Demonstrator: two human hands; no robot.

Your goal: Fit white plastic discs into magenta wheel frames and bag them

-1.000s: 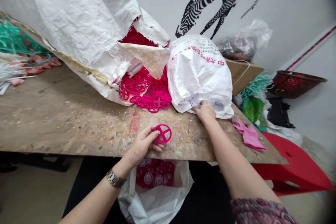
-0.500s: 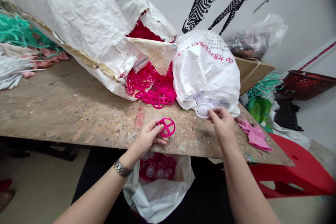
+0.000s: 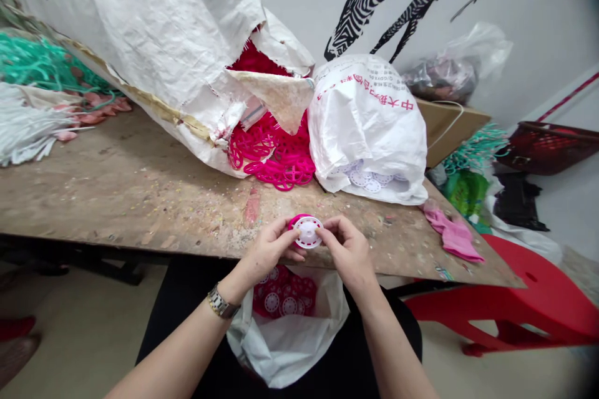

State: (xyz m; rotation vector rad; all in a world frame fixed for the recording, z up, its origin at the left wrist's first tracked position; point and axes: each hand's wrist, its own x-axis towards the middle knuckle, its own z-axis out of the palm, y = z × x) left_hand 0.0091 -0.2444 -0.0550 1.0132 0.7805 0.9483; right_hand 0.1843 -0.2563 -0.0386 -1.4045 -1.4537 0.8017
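the left hand and the right hand are together above the front edge of the worktop. the grip of the left hand is closed on a pink wheel, with the thumb at the edge of a white disc. the grip of the right hand is clamped on the opposite edge of this white disc, by thumb and fingers. the disc lies in front of the pink wheel and covers most of it; i cannot tell if the two are joined. behind the hands, a big white sack lies on the worktop, and a pile of pink wheels is at its torn mouth. just to the right there is a smaller white bag with red writing, and white discs are visible in its opening. below the edge of the worktop, an open bag holds many pink pieces with white centres. at the right lies a pink cloth, near a red stool
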